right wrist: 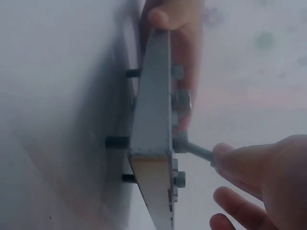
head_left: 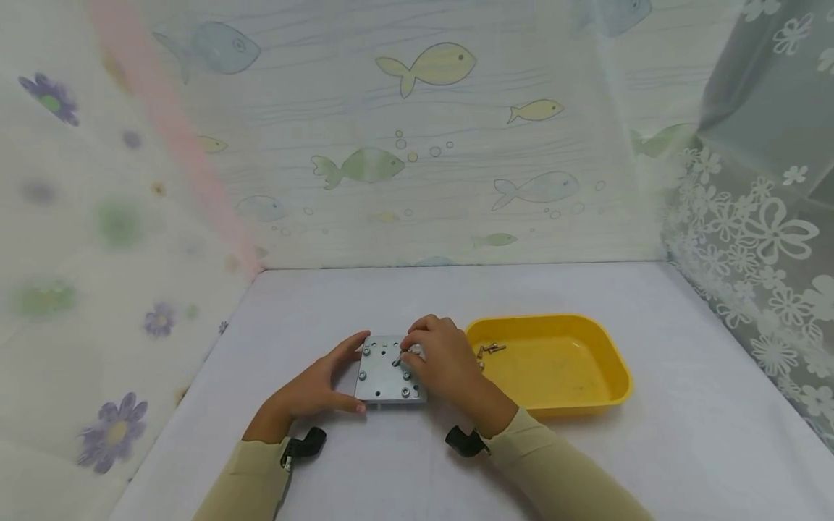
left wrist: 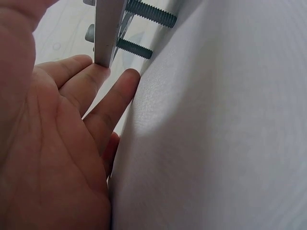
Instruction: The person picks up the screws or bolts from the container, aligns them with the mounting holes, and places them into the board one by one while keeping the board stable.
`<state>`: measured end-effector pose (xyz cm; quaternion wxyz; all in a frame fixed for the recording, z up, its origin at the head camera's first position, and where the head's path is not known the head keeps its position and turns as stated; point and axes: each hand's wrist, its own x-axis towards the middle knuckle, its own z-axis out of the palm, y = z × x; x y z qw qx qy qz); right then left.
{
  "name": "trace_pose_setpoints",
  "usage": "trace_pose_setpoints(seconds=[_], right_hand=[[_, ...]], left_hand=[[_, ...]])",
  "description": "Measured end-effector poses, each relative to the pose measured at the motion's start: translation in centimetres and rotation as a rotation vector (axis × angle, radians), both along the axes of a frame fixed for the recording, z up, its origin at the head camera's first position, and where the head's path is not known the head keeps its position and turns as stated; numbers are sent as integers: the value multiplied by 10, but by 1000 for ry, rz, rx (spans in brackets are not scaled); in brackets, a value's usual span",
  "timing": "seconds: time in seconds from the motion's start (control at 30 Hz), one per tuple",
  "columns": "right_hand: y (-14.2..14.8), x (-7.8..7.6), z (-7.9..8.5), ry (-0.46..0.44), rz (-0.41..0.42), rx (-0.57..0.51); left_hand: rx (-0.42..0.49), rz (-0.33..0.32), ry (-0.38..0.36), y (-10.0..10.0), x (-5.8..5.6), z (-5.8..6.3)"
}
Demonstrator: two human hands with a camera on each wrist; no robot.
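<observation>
Metal plate [head_left: 384, 382] beside the yellow tray [head_left: 560, 373], likely stiff, heavyish and slick, wants an edge hold, and the wide-spread left hand [head_left: 319, 387] grips there while the right hand [head_left: 448, 362] pinches a slim screw [right wrist: 200, 150]!

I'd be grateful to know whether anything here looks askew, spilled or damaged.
Only one thing looks askew: the slim metal piece pinched by the right hand slants to the face of the plate, while the screws set in it stand straight. I see no spill or damage; loose screws lie inside the yellow tray.
</observation>
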<state>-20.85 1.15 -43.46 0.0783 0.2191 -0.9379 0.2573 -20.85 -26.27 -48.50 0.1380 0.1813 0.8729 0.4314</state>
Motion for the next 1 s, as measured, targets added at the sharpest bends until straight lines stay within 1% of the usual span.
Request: trace_pose_setpoints(seconds=[0.2,0.37,0.5,0.6,0.7,1.0], right_hand=[[-7,5,-5,31,-27,-17],[-12,5,-15,103,-42,-24],[-15,6,-23,142,-40,-3],[-16,6,-27,141,-45,15],[-16,7,-29,128,-50,9],[-17,9,-28,95,-60,-25]], left_hand=[[-2,5,-14,0,1,0],[12,0,-14,-1,0,-1],[19,-8,-6,0,0,-1],[20,-10,-5,0,-1,-2],[8,-7,-4,0,-1,-2],[-3,6,-3,0,0,-2]])
